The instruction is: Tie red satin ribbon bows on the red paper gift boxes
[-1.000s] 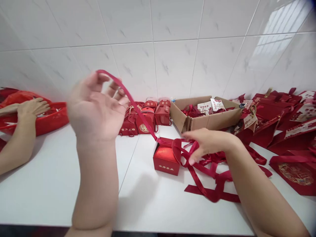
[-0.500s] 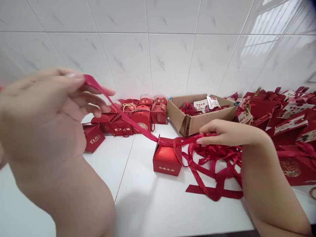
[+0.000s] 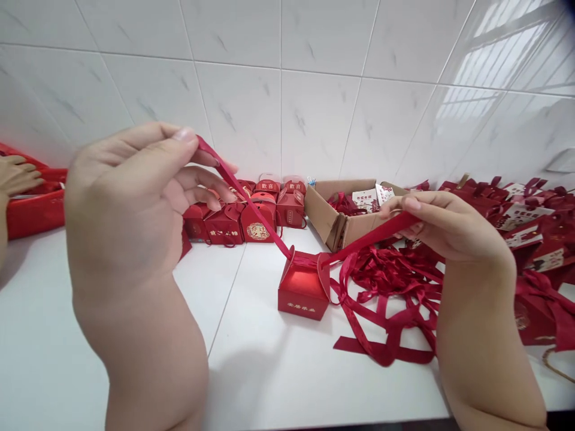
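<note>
A small red gift box (image 3: 303, 291) with gold lettering stands on the white tiled counter (image 3: 278, 371). A red ribbon (image 3: 251, 203) runs through its top and out to both sides. My left hand (image 3: 135, 197) is raised at the left, thumb and fingers pinched on one end of the ribbon. My right hand (image 3: 442, 224) is lifted at the right, closed on the other end. Both ends are stretched taut above the box.
A heap of loose red ribbons (image 3: 390, 299) lies right of the box. Finished red boxes (image 3: 251, 212) line the wall beside an open cardboard box (image 3: 354, 218). Flat red bags (image 3: 534, 227) pile at the right. Another person's hand (image 3: 15, 173) rests on red material at far left.
My right hand has risen from the ribbon heap, lifting its ribbon end taut. My left hand has stayed high with its end. The box has not moved.
</note>
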The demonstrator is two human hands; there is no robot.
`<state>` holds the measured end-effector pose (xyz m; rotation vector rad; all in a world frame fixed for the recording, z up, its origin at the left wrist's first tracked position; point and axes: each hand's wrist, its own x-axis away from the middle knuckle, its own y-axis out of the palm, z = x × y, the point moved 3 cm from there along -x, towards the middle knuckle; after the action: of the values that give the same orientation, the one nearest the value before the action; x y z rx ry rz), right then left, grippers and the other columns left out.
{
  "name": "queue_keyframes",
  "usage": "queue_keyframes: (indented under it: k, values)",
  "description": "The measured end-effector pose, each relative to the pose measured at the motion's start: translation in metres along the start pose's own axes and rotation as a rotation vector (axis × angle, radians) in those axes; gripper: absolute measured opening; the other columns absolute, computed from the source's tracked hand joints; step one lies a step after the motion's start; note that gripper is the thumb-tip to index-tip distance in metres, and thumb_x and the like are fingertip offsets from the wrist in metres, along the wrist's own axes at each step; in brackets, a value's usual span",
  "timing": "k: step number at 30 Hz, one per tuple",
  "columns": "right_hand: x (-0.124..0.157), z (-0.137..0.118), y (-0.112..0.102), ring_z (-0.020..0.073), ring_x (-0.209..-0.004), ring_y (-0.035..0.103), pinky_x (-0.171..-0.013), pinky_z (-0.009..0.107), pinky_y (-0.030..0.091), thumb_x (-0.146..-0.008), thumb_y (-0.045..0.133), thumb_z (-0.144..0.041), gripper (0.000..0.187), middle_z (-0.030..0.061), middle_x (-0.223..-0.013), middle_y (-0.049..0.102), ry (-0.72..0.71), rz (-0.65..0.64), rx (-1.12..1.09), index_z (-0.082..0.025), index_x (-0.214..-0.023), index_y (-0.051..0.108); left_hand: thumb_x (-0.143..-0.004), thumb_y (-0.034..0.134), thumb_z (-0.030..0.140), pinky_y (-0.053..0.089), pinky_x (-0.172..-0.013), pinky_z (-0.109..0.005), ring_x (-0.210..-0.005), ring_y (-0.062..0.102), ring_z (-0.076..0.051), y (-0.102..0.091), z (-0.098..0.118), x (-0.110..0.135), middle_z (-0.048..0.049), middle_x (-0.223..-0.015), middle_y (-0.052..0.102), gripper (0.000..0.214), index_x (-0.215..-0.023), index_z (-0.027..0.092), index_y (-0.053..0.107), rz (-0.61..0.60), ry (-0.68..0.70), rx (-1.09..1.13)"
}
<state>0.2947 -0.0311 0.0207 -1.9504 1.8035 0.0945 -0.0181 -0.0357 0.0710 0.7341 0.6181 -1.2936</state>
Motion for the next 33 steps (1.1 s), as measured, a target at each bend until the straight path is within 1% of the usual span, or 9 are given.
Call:
queue_keyframes:
  k: [2,6,9,13,16,19,22,25,33]
  values:
    - [0.0,-0.002,0.005,0.0073,-0.046,0.037,-0.047,0.027,0.034,-0.081,0.059,-0.044,0.029,0.0019,-0.066,0.059,0.013,-0.033,-0.159,-0.021,-0.064,0.064,-0.079,0.054,0.01,0.05,-0.04,-0.025,-0.042,0.059,-0.013,0.0,0.001,0.001,-0.0002,-0.053,0.06,0.016,-0.066,0.01,0.063,0.008,-0.006,0.0]
    - [0.003,-0.008,0.013,0.0071,-0.039,0.035,-0.046,0.027,0.038,-0.082,0.059,-0.041,0.026,-0.0022,-0.05,0.053,-0.016,-0.047,-0.349,-0.023,-0.065,0.066,-0.078,0.061,0.015,0.053,-0.042,-0.022,-0.047,0.063,-0.013,0.001,0.002,0.003,-0.0018,-0.058,0.065,0.011,-0.069,0.011,0.068,0.028,-0.023,-0.034]
    - [0.005,-0.011,0.016,0.0071,-0.042,0.041,-0.049,0.028,0.042,-0.082,0.058,-0.048,0.025,-0.0003,-0.065,0.062,-0.087,0.006,-0.392,-0.027,-0.073,0.069,-0.072,0.07,0.015,0.056,-0.048,-0.02,-0.051,0.064,-0.012,0.003,0.005,0.006,-0.0031,-0.061,0.068,0.004,-0.072,0.011,0.07,0.061,-0.013,-0.087]
    - [0.009,-0.022,0.027,0.0131,-0.06,0.057,-0.059,0.03,0.05,-0.076,0.059,-0.059,0.035,0.0015,-0.07,0.064,-0.164,0.053,-0.223,-0.029,-0.088,0.073,-0.064,0.076,0.011,0.057,-0.056,-0.019,-0.057,0.064,-0.01,0.008,0.005,0.009,-0.001,-0.065,0.069,0.012,-0.074,0.016,0.073,0.081,0.0,-0.176]
    - [0.013,-0.037,0.04,0.0172,-0.073,0.064,-0.062,0.03,0.054,-0.068,0.075,-0.04,0.03,0.0027,-0.08,0.069,-0.153,0.206,0.081,-0.028,-0.096,0.072,-0.067,0.075,0.013,0.051,-0.048,-0.018,-0.056,0.059,-0.008,0.01,-0.002,0.005,0.0015,-0.065,0.066,0.013,-0.077,0.021,0.073,0.098,0.052,-0.181]
    - [0.014,-0.053,0.053,0.0173,-0.075,0.067,-0.062,0.029,0.056,-0.07,0.073,-0.027,0.022,0.0026,-0.084,0.072,-0.269,0.352,0.237,-0.026,-0.092,0.074,-0.069,0.074,0.018,0.052,-0.052,-0.02,-0.061,0.06,-0.009,0.012,-0.012,0.001,0.0007,-0.073,0.067,0.014,-0.082,0.022,0.072,0.047,0.095,-0.122]
    - [0.01,-0.057,0.061,0.0164,-0.076,0.068,-0.067,0.029,0.059,-0.073,0.07,-0.021,0.015,0.0007,-0.082,0.073,-0.398,0.458,0.213,-0.026,-0.087,0.074,-0.071,0.073,0.02,0.056,-0.064,-0.023,-0.071,0.064,-0.012,0.014,-0.019,-0.001,-0.0007,-0.082,0.068,0.017,-0.086,0.022,0.069,0.005,0.106,-0.072]
    - [0.007,-0.053,0.065,0.0157,-0.076,0.069,-0.07,0.029,0.06,-0.073,0.07,-0.015,0.016,-0.0009,-0.079,0.073,-0.477,0.531,0.134,-0.026,-0.083,0.074,-0.07,0.074,0.023,0.057,-0.066,-0.025,-0.071,0.066,-0.013,0.017,-0.02,0.0,0.0001,-0.082,0.068,0.029,-0.097,0.023,0.063,0.009,0.105,-0.02]
    - [0.006,-0.057,0.08,0.0154,-0.08,0.068,-0.074,0.032,0.06,-0.074,0.068,-0.008,0.024,-0.0013,-0.083,0.072,-0.596,0.438,0.041,-0.025,-0.09,0.072,-0.069,0.076,0.029,0.057,-0.065,-0.028,-0.073,0.067,-0.017,0.024,-0.018,0.007,-0.0012,-0.08,0.069,0.038,-0.101,0.022,0.058,-0.085,0.013,0.025]
